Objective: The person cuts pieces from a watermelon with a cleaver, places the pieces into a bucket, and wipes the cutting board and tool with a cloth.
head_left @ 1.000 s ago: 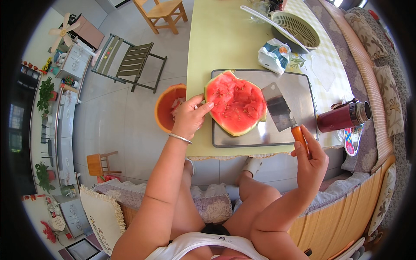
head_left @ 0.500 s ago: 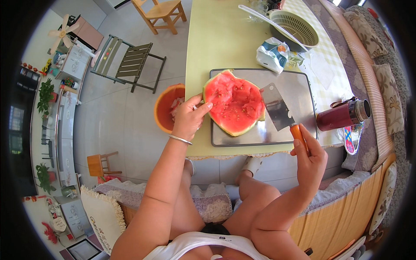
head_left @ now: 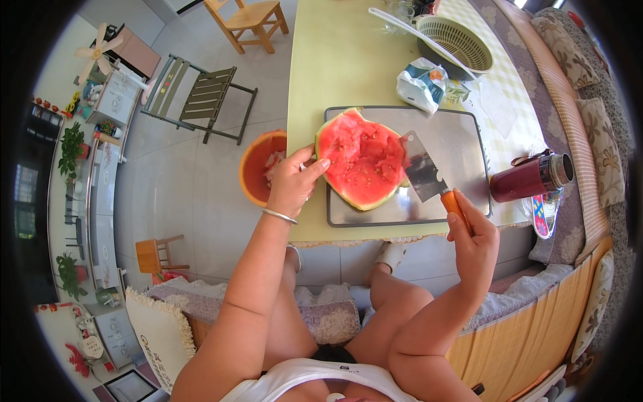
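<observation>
A cut piece of watermelon [head_left: 362, 161], red flesh up with a ragged hollow in it, lies on a metal cutting board [head_left: 445, 137] with a dark rim. My left hand [head_left: 295, 177] grips its left edge, thumb over the rim and the other fingers partly hidden. In my right hand [head_left: 472, 231] is a cleaver [head_left: 424, 173], held by its orange handle. Its broad blade, with a toothed edge, slants up and left to the melon's right side. Whether the blade touches the flesh I cannot tell.
Right of the board lies a dark red thermos [head_left: 526, 179]. Beyond the board are a white-and-teal packet [head_left: 422, 85] and a colander [head_left: 462, 43] in a dark basin, with a long white utensil across it. An orange bin [head_left: 250, 167] stands on the floor beside the table's left edge.
My right hand has shifted slightly left with the cleaver, bringing the blade closer to the melon's right edge. My left hand and the watermelon stay nearly in place.
</observation>
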`<state>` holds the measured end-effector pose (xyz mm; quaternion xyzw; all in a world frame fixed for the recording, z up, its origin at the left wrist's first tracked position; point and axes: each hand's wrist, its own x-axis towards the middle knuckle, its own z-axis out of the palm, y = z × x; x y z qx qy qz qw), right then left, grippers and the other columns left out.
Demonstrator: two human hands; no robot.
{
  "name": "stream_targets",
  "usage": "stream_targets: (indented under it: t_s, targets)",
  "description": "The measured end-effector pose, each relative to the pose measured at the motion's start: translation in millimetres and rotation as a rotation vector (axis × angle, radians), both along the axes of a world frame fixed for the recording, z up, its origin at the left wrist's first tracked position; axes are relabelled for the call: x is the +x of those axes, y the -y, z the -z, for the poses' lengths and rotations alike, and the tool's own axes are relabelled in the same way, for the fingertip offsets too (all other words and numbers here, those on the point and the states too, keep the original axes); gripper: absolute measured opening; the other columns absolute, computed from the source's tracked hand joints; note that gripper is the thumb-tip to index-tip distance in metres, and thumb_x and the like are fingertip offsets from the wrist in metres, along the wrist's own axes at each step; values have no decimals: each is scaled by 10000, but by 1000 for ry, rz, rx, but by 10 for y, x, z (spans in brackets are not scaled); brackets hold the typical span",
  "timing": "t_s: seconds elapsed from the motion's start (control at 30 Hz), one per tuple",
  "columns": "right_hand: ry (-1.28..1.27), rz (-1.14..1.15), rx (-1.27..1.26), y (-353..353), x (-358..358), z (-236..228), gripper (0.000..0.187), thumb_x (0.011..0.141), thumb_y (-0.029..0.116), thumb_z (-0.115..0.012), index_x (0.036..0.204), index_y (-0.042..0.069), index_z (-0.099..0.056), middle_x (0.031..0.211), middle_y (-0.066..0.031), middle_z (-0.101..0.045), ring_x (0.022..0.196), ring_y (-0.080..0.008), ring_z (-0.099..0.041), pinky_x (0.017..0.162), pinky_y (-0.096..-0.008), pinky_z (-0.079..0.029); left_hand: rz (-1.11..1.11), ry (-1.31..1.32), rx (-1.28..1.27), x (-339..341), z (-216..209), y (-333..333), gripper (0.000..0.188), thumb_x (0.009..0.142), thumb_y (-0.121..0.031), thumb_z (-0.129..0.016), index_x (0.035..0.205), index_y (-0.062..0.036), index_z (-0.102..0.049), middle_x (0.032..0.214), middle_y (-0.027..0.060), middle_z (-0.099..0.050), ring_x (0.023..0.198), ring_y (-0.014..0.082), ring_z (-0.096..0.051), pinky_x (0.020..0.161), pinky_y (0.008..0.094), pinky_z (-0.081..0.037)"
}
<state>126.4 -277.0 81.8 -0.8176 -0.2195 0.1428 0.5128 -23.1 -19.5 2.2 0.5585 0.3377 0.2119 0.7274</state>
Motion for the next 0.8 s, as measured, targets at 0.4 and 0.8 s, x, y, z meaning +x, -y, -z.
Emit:
stream_targets:
  t_s: [0.4,0.8]
  targets:
    - [-72,-71,6,-85,19,132,348,862,7,-633,1209,-27,-642,840,-43,-682,648,-43,-491,577,-213,-428,21,-8,-6,12,-43,7,371,895,-152,-667,1245,-39,-612,710,-66,-536,468,-8,-365,403,174,-274]
    - [361,-110,-89,-166,-110,114,416,766,-15,-679,1166,100,-694,629,-114,-552,515,-215,-489,521,-321,-431,-6,-30,33,23,-19,20,261,907,-159,-661,1132,-28,-658,620,-80,-484,446,-3,-352,395,190,-268]
